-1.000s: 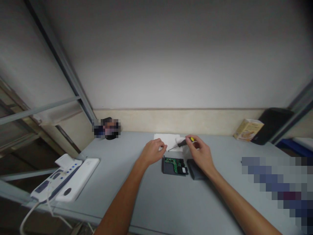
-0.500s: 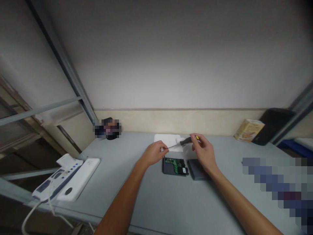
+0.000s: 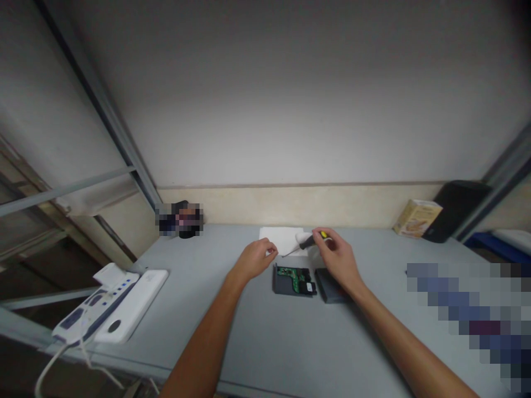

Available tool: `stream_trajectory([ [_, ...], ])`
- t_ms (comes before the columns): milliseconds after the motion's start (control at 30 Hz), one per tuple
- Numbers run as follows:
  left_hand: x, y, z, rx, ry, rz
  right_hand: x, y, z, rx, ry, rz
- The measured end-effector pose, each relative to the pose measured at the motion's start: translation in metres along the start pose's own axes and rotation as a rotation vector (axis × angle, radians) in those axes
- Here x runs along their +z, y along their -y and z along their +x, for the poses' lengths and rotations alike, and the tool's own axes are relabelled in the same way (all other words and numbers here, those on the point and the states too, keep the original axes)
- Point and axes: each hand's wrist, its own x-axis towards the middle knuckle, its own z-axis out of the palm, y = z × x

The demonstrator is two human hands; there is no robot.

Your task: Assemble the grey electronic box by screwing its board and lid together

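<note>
My right hand (image 3: pixel 338 257) grips the dark handle of a screwdriver (image 3: pixel 307 242), which has a yellow mark near its end. The thin shaft points down to the left, its tip apart from my left hand (image 3: pixel 258 258). The left fingers are pinched together; whatever they may hold is too small to make out. Below the tip lies an opened device half with a green circuit board (image 3: pixel 295 280) in a dark grey casing. Beside it, partly under my right hand, rests a dark grey cover (image 3: pixel 329 287). White paper (image 3: pixel 282 235) lies behind, with a small white object (image 3: pixel 302 236) near the screwdriver.
A white power strip (image 3: pixel 97 301) and a flat white device (image 3: pixel 135 304) with cables occupy the table's left side. At the back right stand a yellow box (image 3: pixel 417 218) and a black panel (image 3: pixel 458 210). Blurred-out items sit at the back left and right.
The screwdriver tip has come away from my left fingers and now points lower. My left fingers have curled closer together. The view has shifted slightly.
</note>
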Motion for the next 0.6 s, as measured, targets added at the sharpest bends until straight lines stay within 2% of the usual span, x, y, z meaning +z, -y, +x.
stream_trajectory([
  [233,0.0041,0.0042,0.0011,0.030,0.011,-0.040,-0.0011,-0.0013,-0.0004,0.011,-0.003,0.021],
  [600,0.0063,0.0033,0.0032,0.054,0.000,-0.233,-0.0017,-0.0002,0.0034,0.022,-0.047,0.069],
])
